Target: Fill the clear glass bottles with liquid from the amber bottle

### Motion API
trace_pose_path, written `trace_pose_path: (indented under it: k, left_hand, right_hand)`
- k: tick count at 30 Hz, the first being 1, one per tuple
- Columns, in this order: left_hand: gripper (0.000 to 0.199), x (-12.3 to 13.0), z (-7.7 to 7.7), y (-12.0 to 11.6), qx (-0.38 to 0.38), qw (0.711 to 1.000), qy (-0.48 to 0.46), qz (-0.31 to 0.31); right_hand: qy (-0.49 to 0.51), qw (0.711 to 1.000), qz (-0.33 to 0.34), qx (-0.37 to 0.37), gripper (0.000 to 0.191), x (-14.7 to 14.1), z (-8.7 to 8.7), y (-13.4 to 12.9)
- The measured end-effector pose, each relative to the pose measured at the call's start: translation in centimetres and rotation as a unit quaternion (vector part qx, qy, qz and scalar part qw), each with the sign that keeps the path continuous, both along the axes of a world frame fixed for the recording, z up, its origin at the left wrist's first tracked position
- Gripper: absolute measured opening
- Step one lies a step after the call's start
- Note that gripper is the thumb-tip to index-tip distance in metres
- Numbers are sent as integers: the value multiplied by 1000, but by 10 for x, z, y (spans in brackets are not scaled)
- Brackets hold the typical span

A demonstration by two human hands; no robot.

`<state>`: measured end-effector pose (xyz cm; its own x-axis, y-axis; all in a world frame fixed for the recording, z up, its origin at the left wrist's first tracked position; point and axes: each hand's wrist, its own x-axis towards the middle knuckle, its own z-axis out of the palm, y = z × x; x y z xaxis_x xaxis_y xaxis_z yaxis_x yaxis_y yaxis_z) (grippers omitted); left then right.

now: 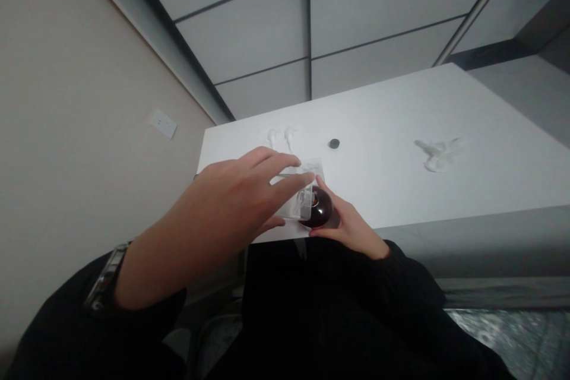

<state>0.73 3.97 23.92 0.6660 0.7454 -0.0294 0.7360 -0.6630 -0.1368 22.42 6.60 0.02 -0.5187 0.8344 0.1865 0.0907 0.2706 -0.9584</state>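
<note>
My left hand [249,190] is closed round a small clear plastic box [297,204], its fingers along the top and the thumb below. Beside the box, and touching or nearly touching it, is a glossy dark red, rounded bottle or jar [322,209]. My right hand [350,222] wraps round the right side of that vessel at the table's near edge. A small orange-red spot shows near its top, partly behind the clear box. What the box contains is too blurred to make out.
On the white table [374,154] lie a small dark round cap [333,143], two small white stemmed pieces [289,138] and a crumpled white tissue or wrapper [439,154]. A wall with a socket [164,124] stands at the left, panelled doors [262,29] behind.
</note>
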Motion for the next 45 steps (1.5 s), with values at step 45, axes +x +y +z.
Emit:
trace_pose_path:
  k: [45]
  left_hand:
    - [39, 6, 8, 14, -27, 994, -45, -96]
  right_hand:
    - [24, 999, 11, -22, 112, 0, 1, -1]
